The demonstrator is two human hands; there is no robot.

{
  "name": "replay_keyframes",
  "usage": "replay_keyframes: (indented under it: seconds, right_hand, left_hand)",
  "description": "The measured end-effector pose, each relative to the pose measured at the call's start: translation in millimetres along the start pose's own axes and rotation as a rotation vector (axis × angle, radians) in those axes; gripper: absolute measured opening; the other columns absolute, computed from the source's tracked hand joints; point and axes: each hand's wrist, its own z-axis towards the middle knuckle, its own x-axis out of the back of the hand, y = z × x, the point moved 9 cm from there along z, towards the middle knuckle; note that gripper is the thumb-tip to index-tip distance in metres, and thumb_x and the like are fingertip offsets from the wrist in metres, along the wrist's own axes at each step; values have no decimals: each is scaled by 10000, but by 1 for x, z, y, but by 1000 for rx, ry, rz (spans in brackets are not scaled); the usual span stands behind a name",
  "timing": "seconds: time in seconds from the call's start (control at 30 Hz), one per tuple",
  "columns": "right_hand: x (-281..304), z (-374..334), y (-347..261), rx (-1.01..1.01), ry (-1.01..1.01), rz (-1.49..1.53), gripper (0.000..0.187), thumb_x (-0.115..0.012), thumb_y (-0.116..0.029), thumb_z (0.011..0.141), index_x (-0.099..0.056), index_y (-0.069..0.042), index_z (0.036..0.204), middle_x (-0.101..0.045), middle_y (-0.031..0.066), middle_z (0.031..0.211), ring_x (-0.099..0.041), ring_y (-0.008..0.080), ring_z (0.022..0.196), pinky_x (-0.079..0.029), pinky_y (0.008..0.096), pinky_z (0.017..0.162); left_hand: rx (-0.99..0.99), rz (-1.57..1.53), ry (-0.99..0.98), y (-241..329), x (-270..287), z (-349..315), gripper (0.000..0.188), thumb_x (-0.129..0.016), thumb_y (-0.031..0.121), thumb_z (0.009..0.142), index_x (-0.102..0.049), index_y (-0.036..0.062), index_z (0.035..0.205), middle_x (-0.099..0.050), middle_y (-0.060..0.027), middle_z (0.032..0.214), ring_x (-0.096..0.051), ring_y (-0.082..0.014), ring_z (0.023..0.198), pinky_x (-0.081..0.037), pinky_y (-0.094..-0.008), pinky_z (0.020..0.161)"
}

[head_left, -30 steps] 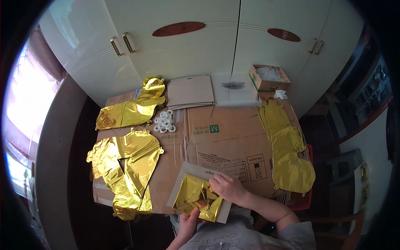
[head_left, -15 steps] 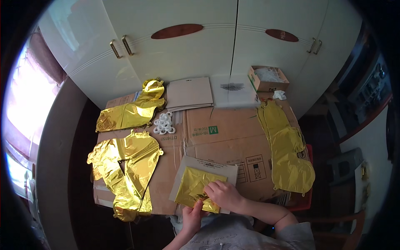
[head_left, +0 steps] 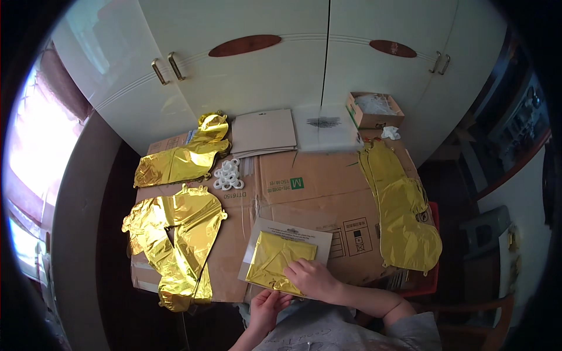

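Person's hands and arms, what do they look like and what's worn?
The left hand and right hand are gloveless, and no watch or bracelet shows on the bare forearms. The right sleeve is short and grey; the left one is out of view.

Cardboard (head_left: 313,202) with green print (head_left: 296,183), black-lettered card (head_left: 322,243)

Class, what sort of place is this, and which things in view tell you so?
Probably a room at home serving as a makeshift workspace: pale cabinet doors stand behind a cardboard work surface, and the person's right hand touches folded gold foil.
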Motion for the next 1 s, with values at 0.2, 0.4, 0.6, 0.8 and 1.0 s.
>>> replay_keyframes:
  seconds: [0.2, 0.4, 0.6, 0.8, 1.0]
  right_hand:
    - [0, -3, -4, 3, -36, 0, 70, -623, -158, 743, -572, -116, 767, -543, 18, 777, -600, 145, 744, -534, 271, 603]
    - [6, -5, -16, 49, -10, 12, 79, -627, -164, 744, -574, -115, 775, -540, 9, 768, -596, 138, 737, -514, 258, 598]
    - [3, -10, -13, 47, -21, -17, 85, -632, -164, 741, -574, -117, 782, -532, 1, 759, -592, 136, 731, -514, 256, 606]
    - [9, -10, 0, -16, 33, 6, 117, -641, -174, 745, -565, -116, 813, -523, 6, 770, -592, 148, 746, -514, 275, 610]
    - [3, -8, 6, -57, 19, -31, 106, -636, -167, 744, -559, -123, 802, -523, 6, 775, -586, 152, 760, -517, 277, 620]
  left_hand:
    - [-24, -8, 0, 6, -11, 9, 176, -505, 111, 1018, -599, -31, 1061, -696, -133, 1005, -704, -199, 908, -581, -292, 757]
    - [-38, -48, 28, 7, -15, 22, 135, -531, 115, 1007, -597, -1, 987, -677, -93, 922, -686, -167, 820, -574, -279, 736]
    - [-44, -42, -11, 7, -20, 26, 113, -547, 113, 999, -597, 13, 987, -675, -82, 918, -684, -167, 822, -574, -276, 725]
    - [-21, -48, 36, 13, -30, 25, 76, -551, 93, 992, -569, 31, 1032, -670, -87, 957, -687, -182, 864, -583, -294, 745]
    - [0, -41, 35, 9, -28, 32, 88, -516, 77, 1007, -562, 25, 1061, -673, -98, 981, -693, -183, 879, -590, -287, 755]
